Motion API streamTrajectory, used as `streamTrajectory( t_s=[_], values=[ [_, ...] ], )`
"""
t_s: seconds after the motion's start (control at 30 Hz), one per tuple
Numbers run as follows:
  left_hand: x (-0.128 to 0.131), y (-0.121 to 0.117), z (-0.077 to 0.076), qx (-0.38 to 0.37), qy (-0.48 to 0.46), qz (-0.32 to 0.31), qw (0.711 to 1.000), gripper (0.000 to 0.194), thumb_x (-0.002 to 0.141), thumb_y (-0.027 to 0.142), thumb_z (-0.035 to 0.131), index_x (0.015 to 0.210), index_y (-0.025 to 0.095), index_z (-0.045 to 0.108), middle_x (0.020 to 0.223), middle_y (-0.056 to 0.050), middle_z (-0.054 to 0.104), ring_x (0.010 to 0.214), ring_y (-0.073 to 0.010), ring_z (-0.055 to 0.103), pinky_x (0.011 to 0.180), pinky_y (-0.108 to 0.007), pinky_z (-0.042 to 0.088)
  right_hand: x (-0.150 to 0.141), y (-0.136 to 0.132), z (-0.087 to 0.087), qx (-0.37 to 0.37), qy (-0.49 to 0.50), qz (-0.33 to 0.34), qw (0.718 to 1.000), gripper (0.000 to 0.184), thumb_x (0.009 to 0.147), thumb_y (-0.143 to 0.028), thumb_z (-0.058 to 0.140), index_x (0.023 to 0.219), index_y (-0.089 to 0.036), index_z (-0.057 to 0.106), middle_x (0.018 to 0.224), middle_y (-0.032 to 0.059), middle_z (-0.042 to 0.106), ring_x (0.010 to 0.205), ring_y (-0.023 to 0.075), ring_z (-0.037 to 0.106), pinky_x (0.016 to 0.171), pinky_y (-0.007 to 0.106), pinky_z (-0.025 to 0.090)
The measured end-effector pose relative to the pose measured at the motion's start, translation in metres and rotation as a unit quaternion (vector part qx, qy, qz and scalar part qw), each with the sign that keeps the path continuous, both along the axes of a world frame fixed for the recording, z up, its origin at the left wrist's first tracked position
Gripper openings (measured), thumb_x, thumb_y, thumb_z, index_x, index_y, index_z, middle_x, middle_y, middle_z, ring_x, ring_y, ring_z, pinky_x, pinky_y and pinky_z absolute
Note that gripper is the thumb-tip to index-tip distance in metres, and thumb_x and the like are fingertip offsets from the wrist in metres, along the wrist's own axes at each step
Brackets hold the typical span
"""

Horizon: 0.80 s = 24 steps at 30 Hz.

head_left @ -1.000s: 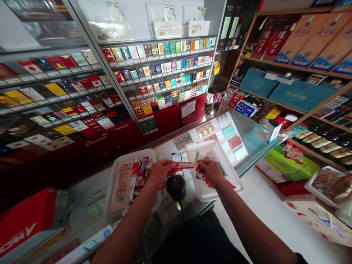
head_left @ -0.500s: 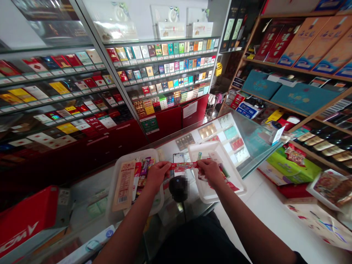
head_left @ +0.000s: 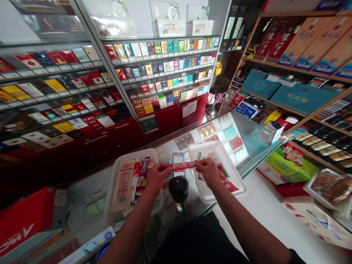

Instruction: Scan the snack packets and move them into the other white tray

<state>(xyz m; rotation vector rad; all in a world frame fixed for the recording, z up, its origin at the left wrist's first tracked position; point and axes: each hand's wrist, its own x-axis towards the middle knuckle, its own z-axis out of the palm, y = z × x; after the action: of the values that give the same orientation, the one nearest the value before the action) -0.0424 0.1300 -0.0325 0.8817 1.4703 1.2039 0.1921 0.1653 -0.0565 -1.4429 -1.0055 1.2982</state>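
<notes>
A slim red candy packet [head_left: 180,165] is stretched level between my two hands, above the glass counter. My left hand [head_left: 158,176] pinches its left end and my right hand [head_left: 207,171] pinches the right end. Small print and a pale patch show on its upturned side. Just below it stands a black barcode scanner [head_left: 178,189] with a cable. Behind the packet lies a phone [head_left: 178,158] with a lit screen, partly covered and blurred. A white tray [head_left: 117,167] with several packaged snacks is by my left hand. Another white tray [head_left: 202,196], holding a few packets, lies under my right hand.
Glass shelves [head_left: 165,55] of cigarette packs line the far wall. A red box [head_left: 27,216] sits at the left on the glass counter [head_left: 170,216]. Wooden shelves [head_left: 297,69] with boxes and bottles rise at the right, with a green box [head_left: 294,165] low beside them.
My fingers have turned the packet about its length: the large white lettering has given way to a side with small print. Both hands keep almost the same place.
</notes>
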Motion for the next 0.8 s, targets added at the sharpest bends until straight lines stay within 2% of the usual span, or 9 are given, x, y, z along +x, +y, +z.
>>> streamTrajectory(
  t_s=[0.13,0.37,0.47,0.6,0.7,0.8],
  values=[
    [-0.003,0.001,-0.005,0.003,-0.043,0.007,0.999,0.051,0.061,0.038,0.088,0.103,0.016,0.068,0.082,-0.002,0.074,0.072,-0.0156,0.067,0.070,-0.027,0.051,0.001,0.002,-0.001,-0.016,0.038,0.027,0.999,0.042,0.066,-0.041,0.082,0.096,-0.014,0.069,0.071,0.0015,0.069,0.059,0.0138,0.062,0.058,0.026,0.049],
    [-0.019,0.004,-0.003,0.021,-0.010,-0.008,1.000,0.035,0.065,0.039,0.084,0.088,0.016,0.070,0.081,-0.002,0.072,0.072,-0.0153,0.065,0.072,-0.028,0.050,-0.007,0.001,0.009,-0.041,0.032,0.080,0.995,0.026,0.069,-0.037,0.077,0.080,-0.017,0.065,0.065,-0.0011,0.066,0.059,0.0136,0.062,0.057,0.025,0.047],
    [-0.029,0.004,-0.005,0.030,0.014,-0.014,0.999,0.036,0.066,0.039,0.083,0.089,0.016,0.070,0.082,-0.003,0.072,0.077,-0.0172,0.067,0.076,-0.030,0.051,-0.012,0.006,0.007,-0.003,0.009,0.088,0.996,0.023,0.067,-0.031,0.076,0.082,-0.017,0.066,0.068,-0.0017,0.066,0.063,0.0133,0.062,0.061,0.025,0.048],
    [-0.044,0.003,-0.010,0.037,0.062,-0.012,0.997,0.044,0.068,0.040,0.080,0.103,0.015,0.069,0.086,-0.004,0.073,0.082,-0.0203,0.070,0.079,-0.033,0.052,-0.018,0.016,-0.005,0.055,-0.023,0.122,0.991,0.033,0.068,-0.026,0.072,0.100,-0.017,0.069,0.079,0.0000,0.072,0.072,0.0154,0.066,0.072,0.029,0.052],
    [-0.054,0.000,-0.009,0.037,0.139,-0.020,0.989,0.048,0.073,0.041,0.075,0.113,0.016,0.067,0.092,-0.006,0.075,0.086,-0.0223,0.071,0.081,-0.035,0.053,-0.023,0.020,-0.011,0.091,-0.108,0.162,0.976,0.033,0.074,-0.022,0.065,0.107,-0.020,0.069,0.083,-0.0005,0.074,0.076,0.0164,0.069,0.078,0.031,0.053],
    [-0.062,-0.004,-0.004,0.032,0.242,-0.033,0.969,0.045,0.078,0.038,0.068,0.118,0.017,0.067,0.098,-0.006,0.076,0.090,-0.0232,0.071,0.086,-0.036,0.053,-0.028,0.019,-0.011,0.138,-0.190,0.195,0.952,0.033,0.077,-0.017,0.062,0.108,-0.022,0.070,0.088,-0.0014,0.076,0.084,0.0173,0.070,0.086,0.033,0.051]
  ],
)
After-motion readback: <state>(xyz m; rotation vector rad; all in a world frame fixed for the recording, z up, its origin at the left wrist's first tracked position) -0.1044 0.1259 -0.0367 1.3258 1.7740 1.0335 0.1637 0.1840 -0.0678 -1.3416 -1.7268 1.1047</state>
